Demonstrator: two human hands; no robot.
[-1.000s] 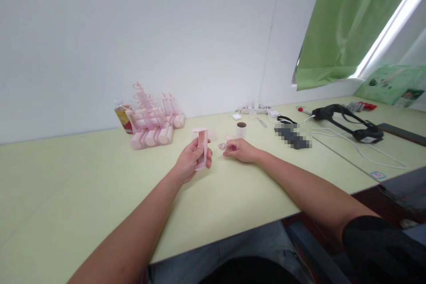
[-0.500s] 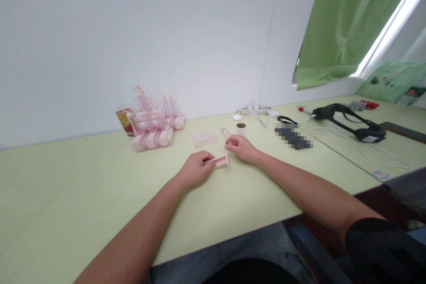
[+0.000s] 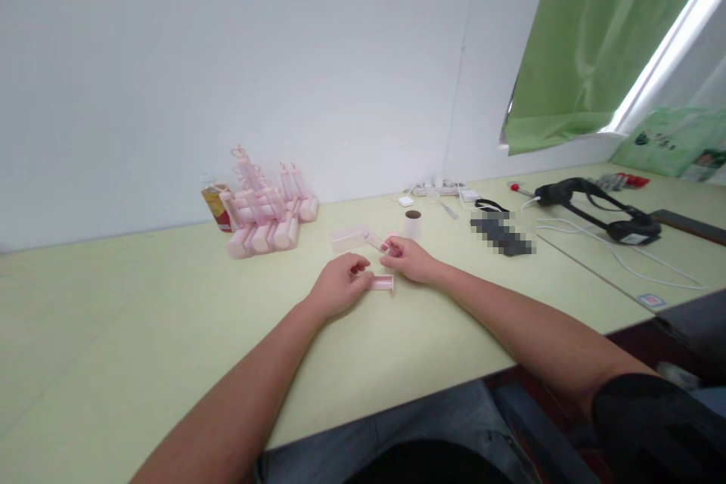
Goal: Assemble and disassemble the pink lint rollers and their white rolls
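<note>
A small clear tube [image 3: 374,240] with a whitish end slants up and left from the closed fingers of my right hand [image 3: 413,260]. Just left of it is my left hand [image 3: 339,286], its thumb and forefinger apart. A narrow pale pink trough-shaped piece [image 3: 382,283] lies by the left thumb, which covers its left end. A translucent pale box-like piece [image 3: 347,239] rests on the table behind both hands. Close behind my right hand stands a small white cylinder with a brown top [image 3: 413,224].
Several pink assembled pieces [image 3: 262,236] are stacked at the back left, beside a yellow-and-red bottle [image 3: 218,208]. At the right are a pixelated dark object [image 3: 502,233], a black headset [image 3: 624,231] and white cables [image 3: 612,261]. A power strip [image 3: 438,189] lies along the wall.
The pink trough has come down lower and level, and the left fingers have parted from it. My right hand has tipped the tube further left and lower.
</note>
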